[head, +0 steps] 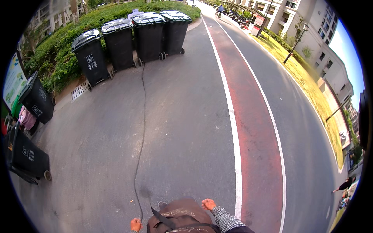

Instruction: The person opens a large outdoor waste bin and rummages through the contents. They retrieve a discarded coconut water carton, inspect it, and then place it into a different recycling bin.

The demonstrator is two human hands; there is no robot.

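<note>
My left hand (pixel 136 224) is at the bottom edge, its fingers curled. A thin dark line like a cable or hose (pixel 143 116) runs along the asphalt from the wheeled bins down to this hand; whether the hand grips it or only overlaps it, I cannot tell. Out to the right of my body, my right hand (pixel 208 204) is curled into a loose fist with nothing visible in it. A black-and-white checked sleeve (pixel 225 220) covers that forearm. Between the hands is a brown garment (pixel 183 214) with a dark strap, and a shoe tip (pixel 162 204) shows past it.
Several black wheeled bins (pixel 118 48) line a green hedge (pixel 61 40). Two others, an upper bin (pixel 40 99) and a lower bin (pixel 27 155), stand at left. A drain grate (pixel 79 91) lies nearby. White lines edge a red lane (pixel 247 116). Far off are a cyclist (pixel 220 9) and a person (pixel 346 184).
</note>
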